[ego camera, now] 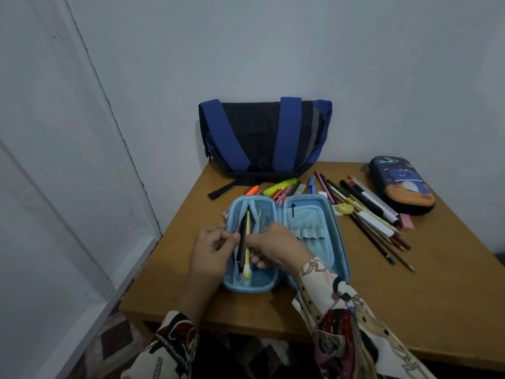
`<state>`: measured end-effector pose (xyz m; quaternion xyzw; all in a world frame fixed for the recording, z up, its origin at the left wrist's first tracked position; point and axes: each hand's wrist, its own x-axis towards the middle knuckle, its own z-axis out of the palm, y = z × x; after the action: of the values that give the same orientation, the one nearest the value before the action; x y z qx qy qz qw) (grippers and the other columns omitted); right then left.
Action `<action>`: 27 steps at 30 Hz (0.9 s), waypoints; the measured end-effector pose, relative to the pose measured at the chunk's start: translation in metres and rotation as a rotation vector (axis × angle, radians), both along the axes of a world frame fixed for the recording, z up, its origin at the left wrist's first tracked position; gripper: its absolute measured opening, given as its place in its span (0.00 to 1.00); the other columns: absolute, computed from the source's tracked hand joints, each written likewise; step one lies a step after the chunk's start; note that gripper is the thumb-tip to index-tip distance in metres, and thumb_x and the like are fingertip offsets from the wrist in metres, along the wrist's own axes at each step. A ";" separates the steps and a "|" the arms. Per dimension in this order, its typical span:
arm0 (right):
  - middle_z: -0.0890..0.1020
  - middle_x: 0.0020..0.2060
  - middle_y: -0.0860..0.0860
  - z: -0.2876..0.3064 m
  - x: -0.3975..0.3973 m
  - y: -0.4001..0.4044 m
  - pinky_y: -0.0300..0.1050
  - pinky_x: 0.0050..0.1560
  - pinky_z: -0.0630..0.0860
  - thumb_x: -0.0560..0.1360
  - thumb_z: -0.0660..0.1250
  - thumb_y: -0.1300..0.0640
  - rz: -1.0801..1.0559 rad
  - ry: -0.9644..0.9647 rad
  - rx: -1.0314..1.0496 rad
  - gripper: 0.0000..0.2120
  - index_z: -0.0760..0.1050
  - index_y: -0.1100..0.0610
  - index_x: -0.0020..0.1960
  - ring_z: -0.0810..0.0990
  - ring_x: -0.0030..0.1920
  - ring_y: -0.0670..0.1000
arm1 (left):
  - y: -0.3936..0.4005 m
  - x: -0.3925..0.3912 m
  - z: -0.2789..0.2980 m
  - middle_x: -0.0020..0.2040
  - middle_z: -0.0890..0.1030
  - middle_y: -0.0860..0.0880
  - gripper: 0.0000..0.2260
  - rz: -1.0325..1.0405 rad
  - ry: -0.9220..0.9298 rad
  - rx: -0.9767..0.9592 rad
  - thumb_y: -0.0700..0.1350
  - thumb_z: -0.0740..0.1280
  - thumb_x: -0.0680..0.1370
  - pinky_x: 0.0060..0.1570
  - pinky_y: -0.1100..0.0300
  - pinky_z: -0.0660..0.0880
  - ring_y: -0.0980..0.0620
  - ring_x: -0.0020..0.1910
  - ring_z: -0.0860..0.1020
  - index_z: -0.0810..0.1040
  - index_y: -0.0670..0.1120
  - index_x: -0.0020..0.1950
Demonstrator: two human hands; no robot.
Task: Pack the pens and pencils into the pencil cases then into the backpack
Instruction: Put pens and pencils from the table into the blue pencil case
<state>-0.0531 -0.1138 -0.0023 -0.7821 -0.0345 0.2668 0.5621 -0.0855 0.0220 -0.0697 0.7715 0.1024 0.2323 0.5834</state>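
Yellow pencil [247,242] lengthwise in open blue pencil case [314,214], eraser end nearest, right hand [276,246] fingers pinching it.

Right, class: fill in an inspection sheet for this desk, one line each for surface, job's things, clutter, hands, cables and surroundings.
Surface: brown table.
Job's things: blue case lying open; dark case closed at right; backpack against the wall; loose pens between them.
Clutter: pink eraser, ruler.
Hands: left hand pinches the mesh pocket edge; right hand holds a yellow pencil at the pocket.
Cables: nothing seen.
Surroundings: white wall, door at left.
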 end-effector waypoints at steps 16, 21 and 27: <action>0.75 0.29 0.54 -0.025 0.010 0.019 0.43 0.32 0.72 0.73 0.69 0.56 -0.090 -0.529 -0.349 0.12 0.79 0.67 0.40 0.75 0.31 0.52 | 0.003 -0.001 -0.002 0.50 0.75 0.52 0.12 -0.008 0.019 -0.157 0.39 0.68 0.77 0.51 0.63 0.72 0.58 0.49 0.76 0.79 0.46 0.33; 0.81 0.34 0.58 -0.028 0.011 0.019 0.47 0.40 0.78 0.75 0.69 0.54 -0.078 -0.512 -0.312 0.11 0.78 0.62 0.41 0.79 0.35 0.54 | 0.003 -0.001 -0.002 0.50 0.75 0.51 0.11 -0.037 0.015 -0.147 0.39 0.68 0.78 0.48 0.69 0.72 0.66 0.46 0.75 0.80 0.46 0.35; 0.82 0.38 0.55 -0.017 0.012 0.007 0.42 0.34 0.76 0.78 0.66 0.53 0.131 -0.462 -0.280 0.12 0.81 0.62 0.47 0.78 0.35 0.49 | 0.003 -0.001 -0.003 0.51 0.75 0.53 0.09 -0.045 0.000 -0.125 0.40 0.69 0.77 0.49 0.66 0.74 0.66 0.46 0.76 0.82 0.47 0.37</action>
<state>-0.0414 -0.1066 -0.0193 -0.8884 -0.1752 0.1192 0.4073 -0.0868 0.0251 -0.0730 0.7356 0.0995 0.2122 0.6355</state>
